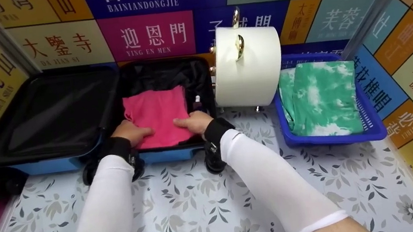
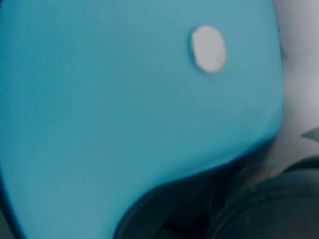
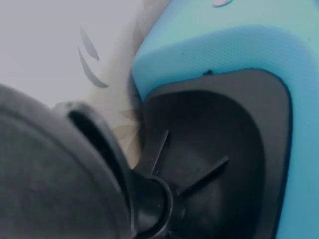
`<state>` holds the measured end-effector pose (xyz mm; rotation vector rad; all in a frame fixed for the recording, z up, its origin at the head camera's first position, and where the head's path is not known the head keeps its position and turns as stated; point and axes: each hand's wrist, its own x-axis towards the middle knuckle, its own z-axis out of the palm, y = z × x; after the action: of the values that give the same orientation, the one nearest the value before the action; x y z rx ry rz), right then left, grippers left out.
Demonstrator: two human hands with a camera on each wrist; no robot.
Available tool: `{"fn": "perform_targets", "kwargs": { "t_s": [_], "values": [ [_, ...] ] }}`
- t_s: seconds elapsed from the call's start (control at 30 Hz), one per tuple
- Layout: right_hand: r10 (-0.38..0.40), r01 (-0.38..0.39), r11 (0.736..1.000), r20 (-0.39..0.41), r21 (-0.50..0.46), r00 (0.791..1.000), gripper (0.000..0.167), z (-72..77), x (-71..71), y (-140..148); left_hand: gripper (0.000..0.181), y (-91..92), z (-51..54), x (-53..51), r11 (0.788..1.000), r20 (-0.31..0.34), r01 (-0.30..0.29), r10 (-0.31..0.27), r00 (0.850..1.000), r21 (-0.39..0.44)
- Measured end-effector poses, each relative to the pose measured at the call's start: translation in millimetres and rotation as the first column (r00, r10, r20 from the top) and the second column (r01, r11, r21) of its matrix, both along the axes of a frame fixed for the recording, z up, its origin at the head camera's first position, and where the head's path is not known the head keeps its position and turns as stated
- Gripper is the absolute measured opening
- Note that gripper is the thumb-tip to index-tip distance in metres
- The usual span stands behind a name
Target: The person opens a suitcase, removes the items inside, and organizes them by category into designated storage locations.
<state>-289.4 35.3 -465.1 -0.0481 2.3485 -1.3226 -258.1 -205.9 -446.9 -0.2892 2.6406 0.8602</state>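
Note:
A folded pink cloth (image 1: 159, 118), perhaps a garment, lies in the right half of an open suitcase (image 1: 170, 156). My left hand (image 1: 130, 133) holds its near left side and my right hand (image 1: 196, 123) its near right side. Both thumbs lie on top of the cloth; the other fingers are mostly hidden. Beside the cloth, close to the right hand, is a small dark bottle with a white top (image 1: 197, 102). Neither wrist view shows the hands: the left has the suitcase's blue shell (image 2: 124, 99), the right a black caster wheel (image 3: 55, 174).
The suitcase's other half (image 1: 60, 114), with a black lining, lies to the left. A cream cylindrical container with gold fittings (image 1: 249, 67) stands right of the suitcase. Farther right, a blue basket (image 1: 335, 139) holds green-and-white tie-dyed cloth (image 1: 324, 97). Patterned panels (image 1: 147, 34) rise behind.

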Motion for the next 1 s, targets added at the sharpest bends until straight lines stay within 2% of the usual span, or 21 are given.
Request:
{"fn": "perform_targets", "kwargs": {
  "t_s": [0.1, 0.2, 0.33, 0.47, 0.63, 0.73, 0.83, 1.0],
  "values": [
    [0.041, -0.041, 0.999, 0.002, 0.018, 0.999, 0.050, -1.6, -0.6, -1.7, 0.108, -1.2, -1.5, -0.7, 1.000, 0.035, 0.005, -0.004, 0.999, -0.014],
    [0.063, -0.063, 0.998, -0.012, 0.011, 0.998, 0.042, -2.0, -1.3, -2.8, 0.107, -1.2, -0.8, -1.2, 1.000, 0.069, 0.003, -0.003, 0.998, -0.004],
    [-0.011, 0.012, 0.997, 0.024, -0.074, 1.000, 0.049, -0.8, 0.1, -2.7, 0.100, 0.2, 2.2, -1.7, 1.000, 0.095, 0.008, -0.010, 0.995, 0.028],
    [-0.067, 0.081, 0.985, 0.093, -0.150, 0.993, 0.047, -0.3, 1.7, -2.9, 0.094, 1.0, 3.7, -1.5, 0.998, 0.076, 0.054, -0.056, 0.996, 0.028],
    [-0.035, 0.066, 0.967, 0.130, -0.244, 0.991, 0.040, -1.3, 1.6, -4.8, 0.075, -1.6, 1.7, -1.3, 0.995, 0.009, 0.104, -0.104, 0.995, -0.005],
    [-0.016, 0.030, 0.972, 0.062, -0.232, 0.998, 0.045, -1.9, 1.6, -6.9, 0.069, -2.8, 0.2, -1.1, 0.997, -0.040, 0.072, -0.071, 0.997, 0.025],
    [-0.007, -0.001, 0.984, -0.042, -0.178, 0.999, 0.055, -1.9, 2.6, -8.0, 0.073, -3.4, -0.9, -0.8, 0.994, -0.078, 0.019, -0.011, 0.997, 0.104],
    [0.038, -0.064, 0.992, -0.231, -0.109, 0.972, 0.056, 4.4, 7.4, -3.6, 0.085, -2.4, 0.7, 3.5, 0.983, -0.163, -0.046, 0.076, 0.984, 0.180]
  ]
}}
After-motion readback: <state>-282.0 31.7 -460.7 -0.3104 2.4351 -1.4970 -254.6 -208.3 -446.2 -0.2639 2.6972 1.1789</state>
